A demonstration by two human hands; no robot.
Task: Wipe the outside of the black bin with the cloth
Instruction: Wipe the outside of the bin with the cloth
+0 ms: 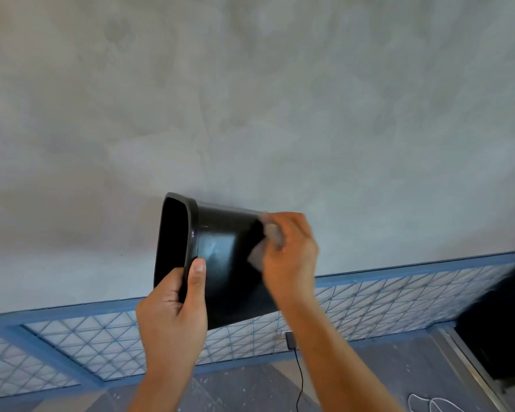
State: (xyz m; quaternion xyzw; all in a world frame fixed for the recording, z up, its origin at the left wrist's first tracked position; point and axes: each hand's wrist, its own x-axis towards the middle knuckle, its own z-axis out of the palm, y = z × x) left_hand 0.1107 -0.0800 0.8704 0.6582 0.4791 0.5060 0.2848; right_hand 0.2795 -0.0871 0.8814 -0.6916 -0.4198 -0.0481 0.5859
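Observation:
The black bin (220, 263) is held up in the air on its side, its open mouth facing left. My left hand (173, 319) grips the bin's rim at the lower left, thumb lying on the outer wall. My right hand (289, 257) holds a grey cloth (265, 245) against the bin's outer wall near its base end. The cloth is blurred and partly hidden under my fingers. A pale smear shows on the glossy wall near the rim.
A grey plastered wall (250, 114) fills the background. Below runs a blue-framed mesh panel (95, 346). A black cable (299, 376) with a small plug hangs down by my right forearm. A dark object (500, 325) sits at the right edge, and white cord (428, 404) lies on the floor.

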